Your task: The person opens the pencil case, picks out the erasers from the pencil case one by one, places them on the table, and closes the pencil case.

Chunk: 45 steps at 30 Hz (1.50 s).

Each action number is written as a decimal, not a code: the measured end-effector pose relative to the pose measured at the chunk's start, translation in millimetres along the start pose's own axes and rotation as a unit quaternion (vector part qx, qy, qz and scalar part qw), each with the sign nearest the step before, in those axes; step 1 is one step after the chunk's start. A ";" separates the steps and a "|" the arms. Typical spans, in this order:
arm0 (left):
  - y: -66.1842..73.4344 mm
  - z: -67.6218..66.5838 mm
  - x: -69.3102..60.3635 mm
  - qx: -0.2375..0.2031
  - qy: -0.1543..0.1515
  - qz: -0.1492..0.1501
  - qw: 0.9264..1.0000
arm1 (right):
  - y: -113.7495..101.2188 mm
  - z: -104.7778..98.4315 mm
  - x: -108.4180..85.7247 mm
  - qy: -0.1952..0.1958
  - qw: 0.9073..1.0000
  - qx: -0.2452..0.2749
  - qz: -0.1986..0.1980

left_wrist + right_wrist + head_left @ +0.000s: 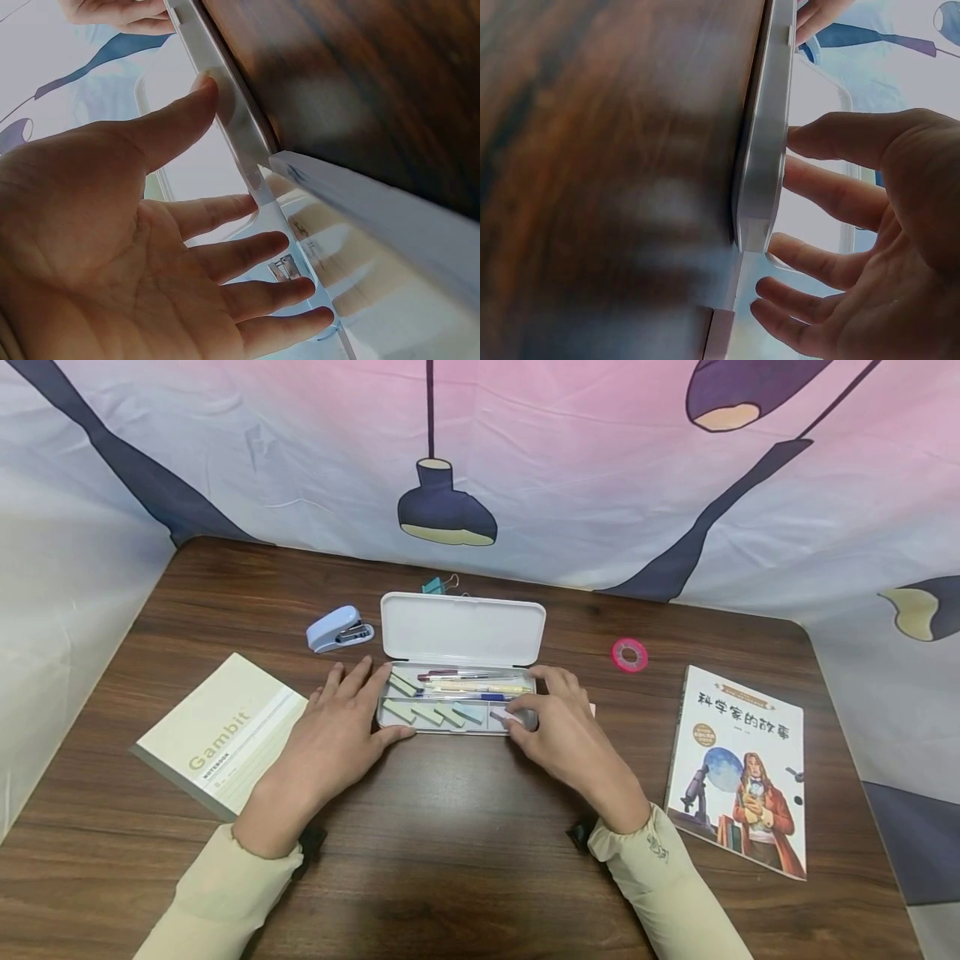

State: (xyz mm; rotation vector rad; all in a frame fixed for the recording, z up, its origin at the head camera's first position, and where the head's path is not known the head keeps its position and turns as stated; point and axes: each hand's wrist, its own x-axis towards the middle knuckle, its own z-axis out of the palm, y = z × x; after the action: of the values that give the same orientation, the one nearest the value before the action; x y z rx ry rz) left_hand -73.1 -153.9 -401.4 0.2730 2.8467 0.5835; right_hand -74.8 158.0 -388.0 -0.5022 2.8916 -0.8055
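One white pencil case (462, 628) lies open on the table (450, 843), its lid raised, five pale blocks (427, 714) inside. The left hand (330, 739) touches its left end with straight fingers; the right hand (566, 731) pinches one greyish block (500, 716). Around are one stapler (335, 628), one notebook (225, 735), one book (738, 768).

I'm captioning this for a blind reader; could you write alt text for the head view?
A person's left hand rests at the left end of an open white pencil case on a wooden table; the right hand is at its right end. It holds pens and pale blocks; a notebook and stapler lie left, a pink ring and book right.
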 end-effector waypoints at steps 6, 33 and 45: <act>4.2 -3.6 -1.9 -0.002 0.003 0.000 1.000 | -1.5 -0.4 1.6 -0.006 1.000 0.004 -0.005; 1.7 -0.7 -2.1 -0.011 0.009 0.002 1.000 | -2.0 -0.5 0.6 -0.003 1.000 -0.005 -0.031; 10.7 -11.8 -5.6 -0.009 -0.005 -0.002 1.000 | 5.2 -12.4 -4.4 0.010 1.000 0.009 -0.018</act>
State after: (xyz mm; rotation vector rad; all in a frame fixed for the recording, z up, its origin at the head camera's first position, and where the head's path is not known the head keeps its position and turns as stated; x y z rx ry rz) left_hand -69.3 -149.8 -385.5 0.2656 2.8299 0.6051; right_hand -74.3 169.8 -380.1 -0.5485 2.8988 -0.8465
